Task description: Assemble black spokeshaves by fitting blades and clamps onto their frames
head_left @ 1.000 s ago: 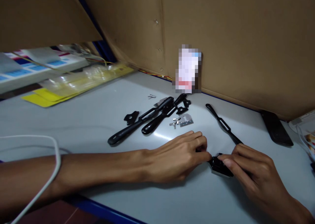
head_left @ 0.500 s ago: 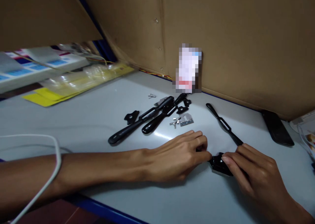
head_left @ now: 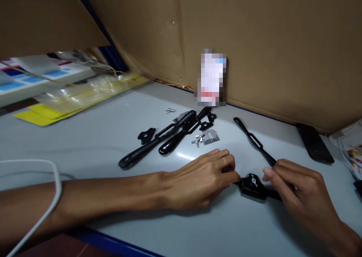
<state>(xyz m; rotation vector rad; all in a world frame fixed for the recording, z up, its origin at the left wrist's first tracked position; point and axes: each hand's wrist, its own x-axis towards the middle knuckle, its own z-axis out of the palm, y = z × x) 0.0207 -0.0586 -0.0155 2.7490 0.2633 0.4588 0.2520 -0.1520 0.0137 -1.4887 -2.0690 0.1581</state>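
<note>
On the table lies a black spokeshave [head_left: 250,187] with its cap fitted and a small silver wing screw [head_left: 253,180] in the middle. My left hand [head_left: 207,179] is closed round its left handle and covers most of it. Just off the screw, my right hand [head_left: 299,191] is loosely curled over the right handle, thumb against the bent forefinger, with nothing visible in the pinch. Another spokeshave body [head_left: 254,140] lies behind it, its near end hidden by the right hand.
Two more spokeshave bodies [head_left: 141,151] [head_left: 169,146] lie at centre, with black caps [head_left: 146,135], a steel blade [head_left: 211,137] and wing screws [head_left: 198,139] around them. A black phone-like object [head_left: 315,144] is at right, yellow packaging [head_left: 42,115] at left. A white cable [head_left: 58,189] crosses my left forearm.
My right thumb and fingers have come away from the wing screw, leaving the screw and cap uncovered. My left hand keeps its hold. The view has shifted slightly right.
</note>
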